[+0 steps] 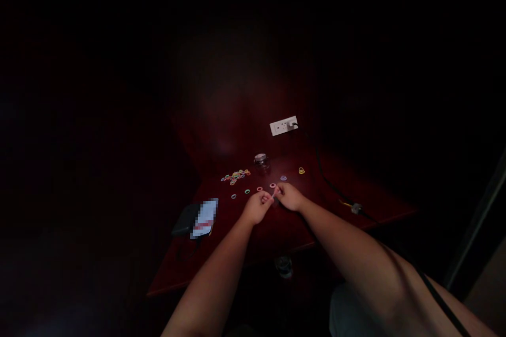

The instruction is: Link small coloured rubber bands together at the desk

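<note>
My left hand [258, 207] and my right hand [288, 196] meet over the dark red table [237, 242]. Both pinch a small pink band [273, 196] stretched between their fingertips. Just beyond them lies a row of small rings: a pale blue one [233, 196], a green one [247, 191], a red one [260, 189], a pink one [272, 185], purple ones [283, 178] and yellow ones [301, 171]. A pile of coloured rings [236, 175] sits at the back left, beside a clear jar [261, 163] with a lid.
At the left are a black case [185, 220] and a pixelated blue-white object [204, 218]. A white wall socket [283, 126] holds a plug; its black cable runs down the right side past a small connector [356, 208]. A container [283, 267] stands below the table's front edge.
</note>
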